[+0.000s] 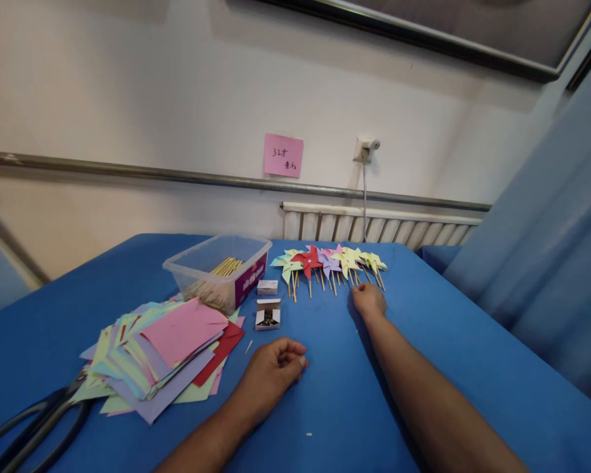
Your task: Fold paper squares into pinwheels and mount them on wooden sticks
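1. Pinwheels (310,261) lie in a row at the table's (325,401) far side, paper heads together, sticks toward the person, perhaps so the vanes don't get crushed.
2. The right hand (369,301) reaches there, fingers narrowed, seemingly pinching one pinwheel's stick by its low end, sparing the paper.
3. The left hand (276,368) rests nearer, loosely curled, nothing visible in it.
4. Beside it, an open little box (268,303) of dark metal bits, likely within easy reach on purpose.
5. Further left: a plastic tub (250,279) corralling wooden sticks (228,266), stacked colored paper (184,332), and scissors (44,417).
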Available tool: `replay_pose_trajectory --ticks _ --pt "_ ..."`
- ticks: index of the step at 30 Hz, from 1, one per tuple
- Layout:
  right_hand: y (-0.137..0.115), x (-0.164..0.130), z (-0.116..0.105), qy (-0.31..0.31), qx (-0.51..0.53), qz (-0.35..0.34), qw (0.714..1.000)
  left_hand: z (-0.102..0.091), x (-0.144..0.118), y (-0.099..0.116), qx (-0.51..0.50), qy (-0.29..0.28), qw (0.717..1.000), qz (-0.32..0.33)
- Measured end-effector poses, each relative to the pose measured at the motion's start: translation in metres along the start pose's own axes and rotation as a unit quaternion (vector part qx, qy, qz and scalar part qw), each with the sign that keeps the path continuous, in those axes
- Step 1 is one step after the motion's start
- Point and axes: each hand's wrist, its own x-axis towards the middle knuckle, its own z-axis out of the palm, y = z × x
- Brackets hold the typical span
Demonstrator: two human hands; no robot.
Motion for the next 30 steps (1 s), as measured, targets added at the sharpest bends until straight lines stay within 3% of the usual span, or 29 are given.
replay_pose_trajectory --ticks 12,21,26,30 --pt "0.004 0.002 0.005 0.022 -0.006 -0.013 1.000 -0.001 0.000 -0.001 0.033 -0.031 0.999 0.003" --pt "0.004 -0.008 -0.003 0.081 0.109 -0.046 0.990 -0.002 0.002 -0.007 0.079 -0.055 0.995 0.020" --pt "-0.013 -0.042 -0.001 0.064 0.235 -0.100 0.965 0.000 0.003 -0.017 0.103 -0.056 0.991 0.057" --pt "-0.034 -0.108 0.017 -0.022 0.353 -0.099 0.930 -0.001 0.003 -0.021 0.123 -0.047 0.988 0.085"
